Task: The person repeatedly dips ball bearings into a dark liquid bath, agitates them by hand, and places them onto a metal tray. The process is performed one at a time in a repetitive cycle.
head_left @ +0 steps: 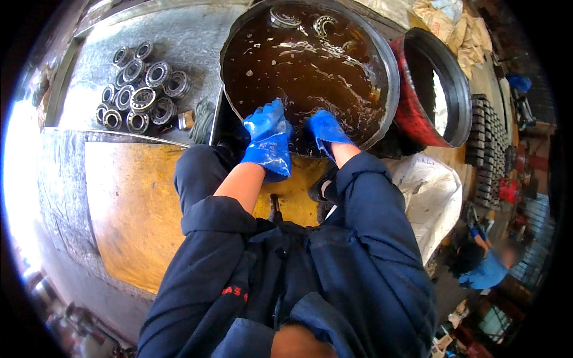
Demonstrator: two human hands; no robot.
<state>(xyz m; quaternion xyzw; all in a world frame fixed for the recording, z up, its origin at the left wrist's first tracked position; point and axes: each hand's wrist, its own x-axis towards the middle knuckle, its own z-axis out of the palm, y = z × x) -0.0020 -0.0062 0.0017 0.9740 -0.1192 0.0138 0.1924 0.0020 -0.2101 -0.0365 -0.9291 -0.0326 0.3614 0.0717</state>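
A round metal tub [391, 89] of brown, oily liquid stands in front of me. Over its near rim is my left hand [267, 137] in a wet blue rubber glove, its fingers curled; whatever they may hold is hidden. Just to the right, my right hand [329, 130], gloved the same way, reaches down into the liquid at the near side, and its fingertips are out of sight. At the tub's far side one roller bearing [285, 18] and another bearing [324, 25] show in the liquid.
Left of the tub, several bearings [143, 99] are piled on a metal tray [77, 107], near a grey-green cloth bundle [203, 121]. A red drum [412, 98] adjoins the tub on the right. A white sack [433, 200] lies nearer; farther right is another person [486, 271].
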